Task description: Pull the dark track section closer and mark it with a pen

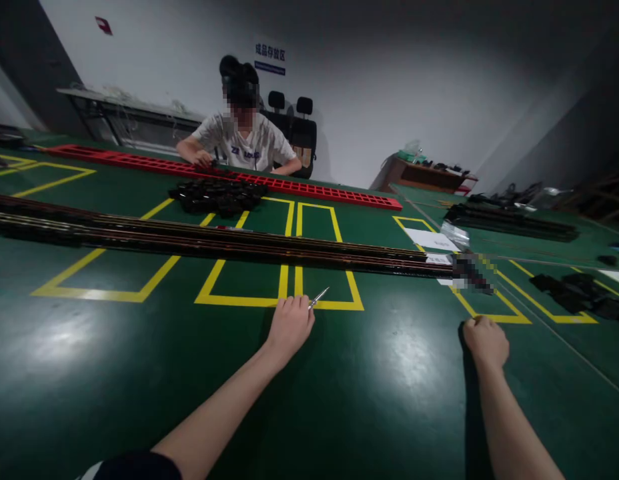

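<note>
My left hand (291, 325) is closed around a slim silver pointed tool (318, 298), pen-like in shape, whose tip sticks out up and to the right. That hand is at the near edge of a yellow taped rectangle (329, 305) on the green table. Further right, my right hand (486, 341) is curled into a fist near another taped rectangle; anything inside its fingers is hidden. Beyond both hands, a bundle of long thin dark strips (269, 248) stretches across the table from the left. Its right end lies by small white paper labels (439, 259).
Across the table sits a person (244, 143), one hand by a long red slotted rack (329, 193). A pile of black parts (217, 195) lies before it. More dark strips (509, 221) and black pieces (579, 293) lie at right, near a clear plastic bag (455, 235).
</note>
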{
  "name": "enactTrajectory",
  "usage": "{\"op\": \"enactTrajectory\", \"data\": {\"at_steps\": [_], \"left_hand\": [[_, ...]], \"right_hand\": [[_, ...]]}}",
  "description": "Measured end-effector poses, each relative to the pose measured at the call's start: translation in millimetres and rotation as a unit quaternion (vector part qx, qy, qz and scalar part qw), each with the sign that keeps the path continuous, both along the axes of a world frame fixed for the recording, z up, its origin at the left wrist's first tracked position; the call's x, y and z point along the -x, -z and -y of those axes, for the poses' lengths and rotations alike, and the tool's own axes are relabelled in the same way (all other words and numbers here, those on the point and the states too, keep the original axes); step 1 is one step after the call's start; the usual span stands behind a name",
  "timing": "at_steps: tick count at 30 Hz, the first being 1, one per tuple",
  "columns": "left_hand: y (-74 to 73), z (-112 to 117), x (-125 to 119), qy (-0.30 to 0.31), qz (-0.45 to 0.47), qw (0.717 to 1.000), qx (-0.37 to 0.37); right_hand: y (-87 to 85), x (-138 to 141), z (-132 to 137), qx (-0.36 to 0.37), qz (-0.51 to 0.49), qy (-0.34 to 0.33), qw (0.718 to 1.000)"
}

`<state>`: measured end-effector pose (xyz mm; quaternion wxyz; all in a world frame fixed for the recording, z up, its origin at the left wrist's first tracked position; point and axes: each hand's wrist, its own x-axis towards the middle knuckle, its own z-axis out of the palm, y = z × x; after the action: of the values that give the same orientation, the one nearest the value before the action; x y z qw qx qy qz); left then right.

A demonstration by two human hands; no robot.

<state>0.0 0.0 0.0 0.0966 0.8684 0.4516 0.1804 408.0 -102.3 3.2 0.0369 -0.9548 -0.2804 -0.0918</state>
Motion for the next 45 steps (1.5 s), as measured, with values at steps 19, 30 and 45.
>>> {"op": "enactTrajectory", "data": {"at_steps": [19,30,45], "left_hand": [[4.0,25,42,0.128,0.025,0.991,-0.017],[3.1,13,140,0.078,0.029,0.996,0.042],[-20.5,-28,277,0.007,-0.003,0.993,0.114]], "right_hand": [[21.9,179,36,-0.069,0.1,-0.113,0.986],[23.0,339,-25,-0.083,0.01,-0.492,0.866],[1.2,485,-100,-0.01,-0.086,-0.666,0.741]]}}
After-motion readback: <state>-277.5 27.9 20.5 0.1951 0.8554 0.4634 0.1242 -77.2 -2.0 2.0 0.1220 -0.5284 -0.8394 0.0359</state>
